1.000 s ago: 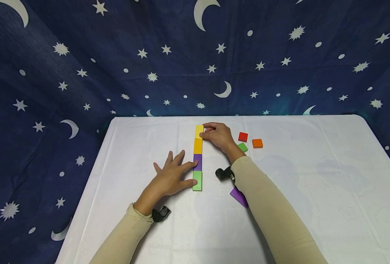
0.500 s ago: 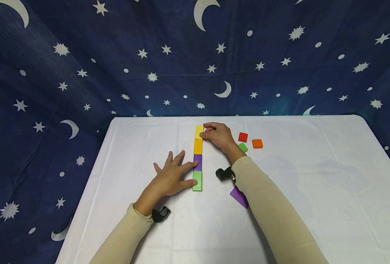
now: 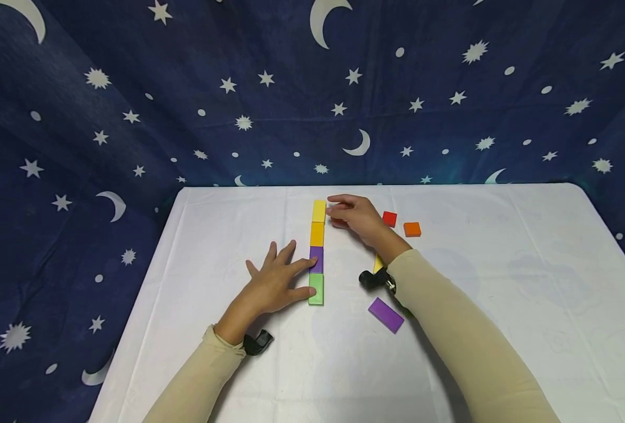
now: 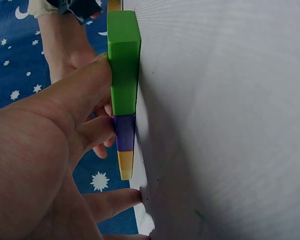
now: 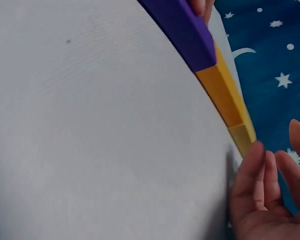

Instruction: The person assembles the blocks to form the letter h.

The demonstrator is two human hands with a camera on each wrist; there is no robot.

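Note:
A straight row of blocks lies on the white table: a light green block (image 3: 316, 294) nearest, then a purple block (image 3: 317, 254), an orange-yellow block (image 3: 317, 234) and a yellow block (image 3: 319, 211) at the far end. With fingers spread, my left hand (image 3: 270, 286) touches the row from the left, thumb on the green block and index fingertip on the purple one. My right hand (image 3: 358, 217) is just right of the yellow block, fingers loosely bent and holding nothing. In the right wrist view its fingertips (image 5: 257, 147) are right at the row's far end.
Right of the row lie a red block (image 3: 389, 219), an orange block (image 3: 412, 229) and a loose purple block (image 3: 386, 315). Part of another yellow block (image 3: 378, 263) shows beside the right wrist. The starry curtain (image 3: 291, 88) stands behind the table's far edge.
My right hand has let go of the yellow block and shifted slightly right. Its forearm now covers a loose green block and uncovers more of the loose purple one. The left hand stays put.

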